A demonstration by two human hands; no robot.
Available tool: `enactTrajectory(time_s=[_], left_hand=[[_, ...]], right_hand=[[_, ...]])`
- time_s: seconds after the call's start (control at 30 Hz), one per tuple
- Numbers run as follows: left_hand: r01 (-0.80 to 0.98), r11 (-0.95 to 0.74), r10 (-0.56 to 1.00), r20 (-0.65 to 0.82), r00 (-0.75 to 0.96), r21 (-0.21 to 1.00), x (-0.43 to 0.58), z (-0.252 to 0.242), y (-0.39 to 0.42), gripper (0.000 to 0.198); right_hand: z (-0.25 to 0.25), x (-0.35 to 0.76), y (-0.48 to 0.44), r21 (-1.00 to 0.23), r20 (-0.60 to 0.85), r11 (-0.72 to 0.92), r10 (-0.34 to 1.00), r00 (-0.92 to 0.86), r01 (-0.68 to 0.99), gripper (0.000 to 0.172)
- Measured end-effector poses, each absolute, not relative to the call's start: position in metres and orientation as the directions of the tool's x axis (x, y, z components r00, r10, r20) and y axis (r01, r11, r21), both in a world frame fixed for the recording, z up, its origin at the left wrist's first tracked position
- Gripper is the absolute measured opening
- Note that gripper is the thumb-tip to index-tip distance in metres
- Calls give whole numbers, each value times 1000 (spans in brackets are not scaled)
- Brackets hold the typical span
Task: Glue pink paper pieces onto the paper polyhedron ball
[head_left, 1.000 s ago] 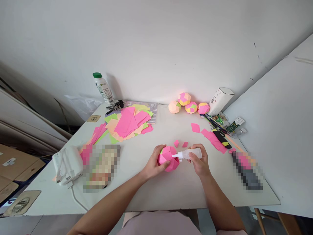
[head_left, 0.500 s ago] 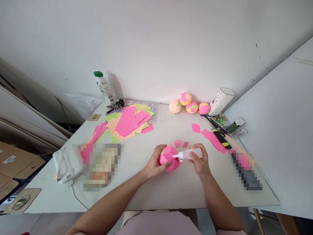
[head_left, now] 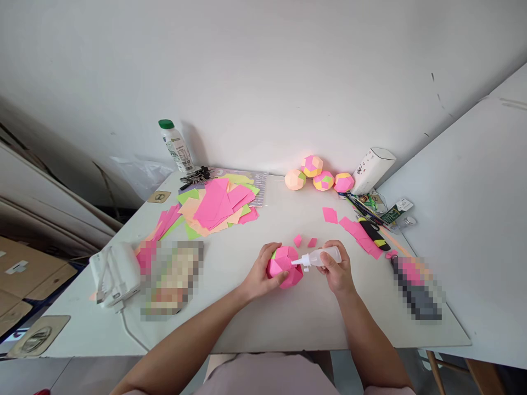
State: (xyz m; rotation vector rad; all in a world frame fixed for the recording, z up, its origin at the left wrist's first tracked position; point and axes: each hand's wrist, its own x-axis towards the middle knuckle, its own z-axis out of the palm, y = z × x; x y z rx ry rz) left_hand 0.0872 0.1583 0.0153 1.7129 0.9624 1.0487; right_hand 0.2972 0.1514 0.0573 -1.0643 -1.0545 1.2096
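Observation:
My left hand [head_left: 262, 275] is wrapped round the left side of a pink folded-paper ball [head_left: 284, 259], which has a bit of green at its upper left. In my right hand [head_left: 338, 269] is a small translucent glue bottle [head_left: 323, 257], held nearly level. Its thin white nozzle points left and meets the ball's right face near an opening between the panels. Two small pink paper pieces [head_left: 297, 240] lie on the table just beyond the ball.
Several finished paper balls [head_left: 312, 165] rest against the wall. Coloured paper sheets [head_left: 214, 208] are heaped at the back left, near a green-capped bottle [head_left: 176, 145]. A white power bank [head_left: 115, 274] sits at left. Pink strips [head_left: 360, 237] and a black-yellow cutter [head_left: 374, 233] lie right.
Almost nothing differs. The glue bottle has tilted very slightly in my right hand, its nozzle still at the ball; my left hand and the ball keep their place.

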Motion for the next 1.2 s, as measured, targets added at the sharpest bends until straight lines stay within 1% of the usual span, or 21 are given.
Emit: enactTrajectory(time_s=[0.4,0.67,0.83,1.2], left_hand=[[167,-307,911,238,337,937,87,15,158,55],[165,-311,909,243,339,936,87,14,159,54],[173,-309,912,239,334,935,87,13,159,56],[165,-308,907,236,349,937,88,14,159,56]], right_hand=[[60,296,153,-969,-30,-16,998,56,-245,27],[61,295,152,-967,-43,-27,997,59,-252,28],[60,296,153,-968,-37,-22,998,54,-252,29],[56,296,154,-968,22,35,998,56,-247,26]])
